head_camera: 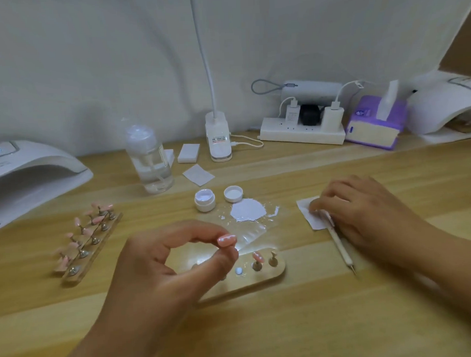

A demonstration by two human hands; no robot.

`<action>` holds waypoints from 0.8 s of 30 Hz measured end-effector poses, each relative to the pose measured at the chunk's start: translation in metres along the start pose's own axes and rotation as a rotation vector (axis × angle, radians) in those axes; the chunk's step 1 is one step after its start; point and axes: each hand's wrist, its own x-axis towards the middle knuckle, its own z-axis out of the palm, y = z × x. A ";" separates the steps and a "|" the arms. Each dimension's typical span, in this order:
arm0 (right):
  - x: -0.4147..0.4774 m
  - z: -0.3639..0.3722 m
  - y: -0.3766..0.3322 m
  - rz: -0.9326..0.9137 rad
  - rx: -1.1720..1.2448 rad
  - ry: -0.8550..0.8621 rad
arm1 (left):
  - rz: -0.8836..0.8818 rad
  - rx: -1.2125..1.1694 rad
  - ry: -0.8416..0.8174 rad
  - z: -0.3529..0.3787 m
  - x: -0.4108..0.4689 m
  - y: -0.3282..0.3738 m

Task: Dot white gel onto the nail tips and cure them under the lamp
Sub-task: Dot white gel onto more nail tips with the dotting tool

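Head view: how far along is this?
Done: a dotted pink nail tip on the oval wooden stand. In hand: left hand pinches another dotted pink tip; right hand holds the white dotting pen on a paper wipe. Remaining: curing, likely the racked pink tips.

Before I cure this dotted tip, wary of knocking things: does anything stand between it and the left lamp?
Yes: the rack of pink tips stands between the dotted tip in the left hand and the left lamp.

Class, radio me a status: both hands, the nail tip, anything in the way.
Left hand pinches dotted nail tip above stand. Right hand holds dotting pen on wipe. Rack of tips lies toward left lamp.
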 end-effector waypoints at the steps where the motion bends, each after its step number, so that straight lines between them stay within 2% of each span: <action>1: -0.001 0.001 0.000 -0.011 -0.004 -0.001 | -0.004 -0.005 0.002 0.002 -0.001 0.000; 4: -0.004 0.001 0.005 0.051 0.017 0.017 | -0.004 0.011 -0.014 0.006 -0.003 -0.002; 8: -0.011 -0.008 0.021 0.305 0.064 0.107 | -0.011 -0.003 -0.011 0.005 -0.005 -0.004; 10: -0.014 -0.011 0.024 0.438 0.134 -0.005 | -0.012 -0.008 0.004 0.005 -0.005 -0.006; 12: -0.015 -0.011 0.022 0.482 0.193 -0.113 | -0.007 -0.005 0.020 0.005 -0.005 -0.007; 15: -0.013 -0.012 0.017 0.472 0.259 -0.105 | 0.003 -0.007 0.030 0.007 -0.004 -0.007; 19: -0.013 -0.014 0.014 0.490 0.329 0.027 | 0.029 -0.006 0.017 0.008 -0.006 -0.007; 22: -0.011 -0.027 0.002 0.548 0.655 0.204 | 0.047 0.005 0.029 0.010 -0.006 -0.006; 24: -0.006 -0.036 -0.011 0.505 0.858 0.270 | 0.060 -0.003 0.035 0.011 -0.007 -0.006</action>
